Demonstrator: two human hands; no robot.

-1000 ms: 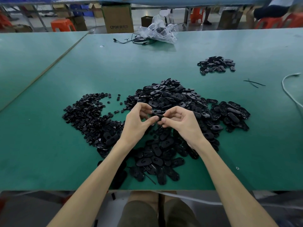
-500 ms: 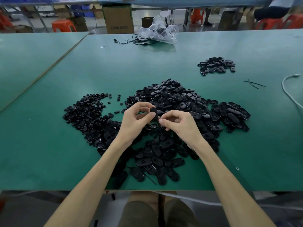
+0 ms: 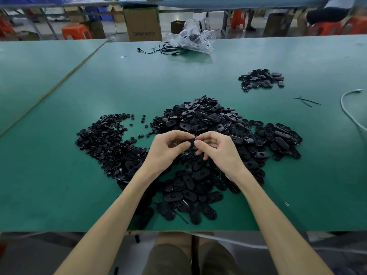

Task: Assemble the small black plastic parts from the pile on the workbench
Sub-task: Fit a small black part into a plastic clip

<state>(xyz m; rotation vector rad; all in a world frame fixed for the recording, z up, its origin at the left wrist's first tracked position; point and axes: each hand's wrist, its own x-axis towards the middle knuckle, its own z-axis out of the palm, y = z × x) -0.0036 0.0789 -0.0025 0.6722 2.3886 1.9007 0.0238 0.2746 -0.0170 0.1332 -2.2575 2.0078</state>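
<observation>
A big pile of black oval plastic shells (image 3: 206,124) covers the middle of the green workbench (image 3: 178,80). To its left lies a heap of smaller black round parts (image 3: 107,139). My left hand (image 3: 166,149) and my right hand (image 3: 218,149) meet above the pile, fingertips together. Both pinch one small black part (image 3: 192,140) between thumbs and forefingers; most of it is hidden by the fingers. A separate small heap of black oval pieces (image 3: 262,79) sits at the far right.
A crumpled clear plastic bag (image 3: 192,37) with black cables (image 3: 164,50) lies at the table's far edge. Thin black ties (image 3: 306,101) and a white cord (image 3: 349,110) are at the right. Cardboard boxes (image 3: 142,22) and orange stools (image 3: 76,31) stand beyond the bench.
The hands have drawn closer together, thumbs now nearly touching around the part. The part has turned between the fingers and shows less. The piles have not moved.
</observation>
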